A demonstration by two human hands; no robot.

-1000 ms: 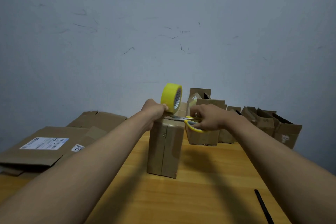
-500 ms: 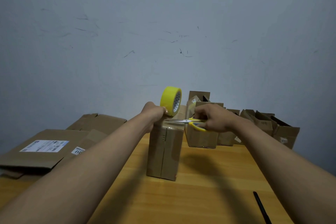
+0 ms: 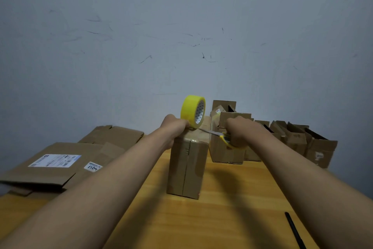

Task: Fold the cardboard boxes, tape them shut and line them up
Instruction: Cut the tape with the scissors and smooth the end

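Head view: scissors (image 3: pixel 219 134) closer to tape roll (image 3: pixel 192 111).

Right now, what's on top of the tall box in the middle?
On the tall box sits the yellow tape roll, held by the left hand. Scissors reach in. The box's top face is hidden.

Both bare forearms stretch straight out ahead, nearly parallel. The left hand (image 3: pixel 175 127) is curled into a fist-like grip, knuckles up, thumb side tucked forward. The right hand (image 3: pixel 240 131) sits just across from that grip at the same height, fingers curled under and wrapped tight, wrist flat.
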